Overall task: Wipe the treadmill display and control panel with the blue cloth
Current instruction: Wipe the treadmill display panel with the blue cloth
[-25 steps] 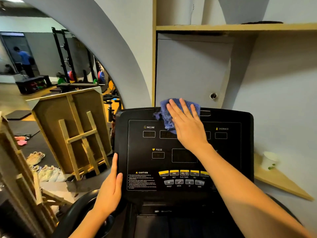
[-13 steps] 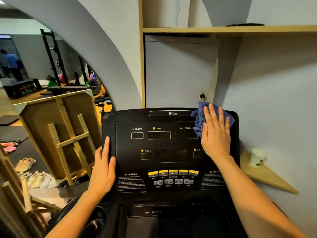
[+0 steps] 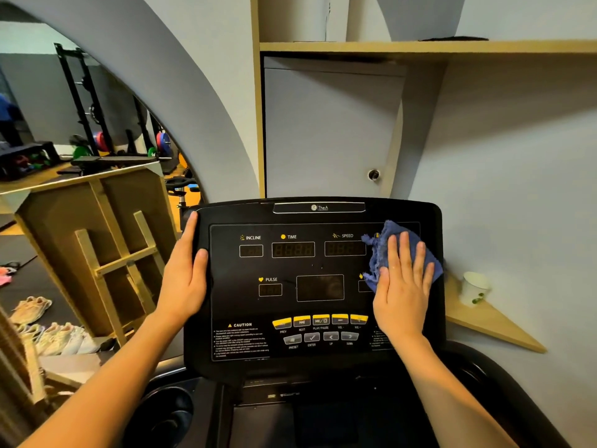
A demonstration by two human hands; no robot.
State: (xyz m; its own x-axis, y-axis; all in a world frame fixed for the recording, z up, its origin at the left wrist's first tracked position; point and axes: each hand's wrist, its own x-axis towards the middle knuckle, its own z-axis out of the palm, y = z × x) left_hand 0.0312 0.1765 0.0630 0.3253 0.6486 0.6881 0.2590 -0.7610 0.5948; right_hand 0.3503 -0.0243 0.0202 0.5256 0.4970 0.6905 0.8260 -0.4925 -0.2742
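The black treadmill control panel [image 3: 319, 286] fills the centre, with dark readouts marked incline, time, speed and pulse and a row of yellow buttons [image 3: 319, 320] below. My right hand [image 3: 402, 289] lies flat on the crumpled blue cloth [image 3: 379, 250], pressing it against the right side of the panel and covering the right-hand readouts. My left hand [image 3: 185, 276] grips the panel's left edge, thumb on the front face.
A white paper cup [image 3: 473, 287] stands on a wooden corner shelf [image 3: 491, 328] just right of the panel. A wooden frame [image 3: 106, 250] leans at the left, with shoes [image 3: 48, 334] on the floor. Behind the panel are a wall, a grey cabinet door [image 3: 326, 130] and a cup holder [image 3: 164, 415] below left.
My right hand carried the cloth from the panel's top centre to the top right, then down the right side. My left hand slid up the left edge.
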